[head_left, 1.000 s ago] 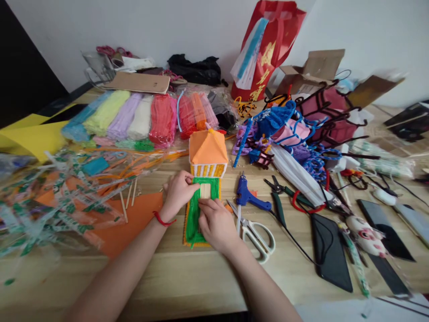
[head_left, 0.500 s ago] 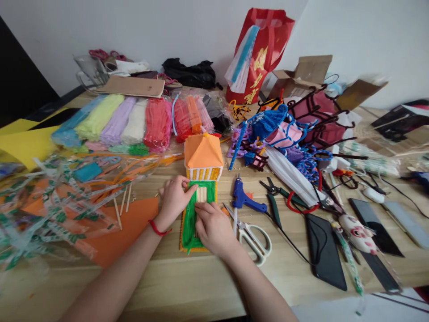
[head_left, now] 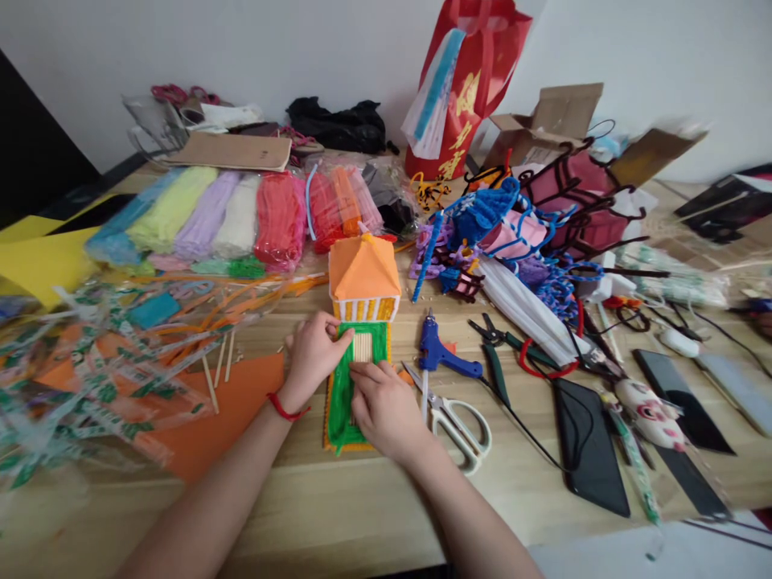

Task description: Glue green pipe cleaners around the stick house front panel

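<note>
A small craft house [head_left: 364, 277] with an orange pyramid roof and white and yellow striped walls stands at the table's middle. In front of it lies a green pipe-cleaner base [head_left: 341, 394] with yellow-orange edging and a pale wooden stick path [head_left: 363, 346] down its centre. My left hand [head_left: 318, 351], with a red string on the wrist, grips the base's left edge close to the house, thumb over the green. Bent forward, the fingers of my right hand [head_left: 384, 402] rest on the path and hide its lower part. Nothing shows held in that hand.
Right of the base lie a blue glue gun [head_left: 443, 350], scissors [head_left: 455, 422], green-handled pliers [head_left: 495, 362] and a black phone [head_left: 588, 446]. Plastic wrappers [head_left: 90, 386] and orange sheet [head_left: 235, 394] spread left. Pipe-cleaner bundles [head_left: 235, 217] and a red bag [head_left: 464, 96] stand behind.
The view has shifted slightly. Both hands keep practically the same place on the base, and the right fingers remain on the stick path.
</note>
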A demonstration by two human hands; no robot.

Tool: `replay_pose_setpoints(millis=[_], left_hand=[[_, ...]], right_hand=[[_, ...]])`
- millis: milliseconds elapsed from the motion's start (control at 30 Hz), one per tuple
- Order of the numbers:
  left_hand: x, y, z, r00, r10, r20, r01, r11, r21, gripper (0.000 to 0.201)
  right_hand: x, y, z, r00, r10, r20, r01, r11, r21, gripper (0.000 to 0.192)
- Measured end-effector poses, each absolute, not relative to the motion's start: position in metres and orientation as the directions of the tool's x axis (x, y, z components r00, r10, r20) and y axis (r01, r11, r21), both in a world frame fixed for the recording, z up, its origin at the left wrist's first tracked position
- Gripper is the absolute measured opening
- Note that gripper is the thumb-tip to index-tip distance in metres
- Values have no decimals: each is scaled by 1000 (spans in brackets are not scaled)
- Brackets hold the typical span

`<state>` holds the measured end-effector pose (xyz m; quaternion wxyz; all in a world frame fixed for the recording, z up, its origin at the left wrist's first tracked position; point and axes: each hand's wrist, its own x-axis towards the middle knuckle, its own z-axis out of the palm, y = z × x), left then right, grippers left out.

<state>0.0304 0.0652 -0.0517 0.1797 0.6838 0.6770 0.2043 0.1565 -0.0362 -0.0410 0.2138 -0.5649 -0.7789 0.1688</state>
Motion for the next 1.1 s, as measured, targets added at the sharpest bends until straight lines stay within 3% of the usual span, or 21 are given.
replay_pose_setpoints(millis=[367,567,800,1100], left_hand=[[27,66,-54,35,998,56,846,-59,530,19],[16,67,-64,146,983,110,795,-183,579,18],[6,66,-63,259,965,42,793,-237,561,50],[-2,58,-58,428,903,-25,810,-372,453,64]], right_hand=[[156,-36,-40,-260,958,125,793,285,-539,30],[159,-35,-42,-259,955,142,771,293,-566,31],[164,-33,-40,-256,956,144,703,286,-651,31],[176,-34,-39,-138,961,240,555,275,-785,19]])
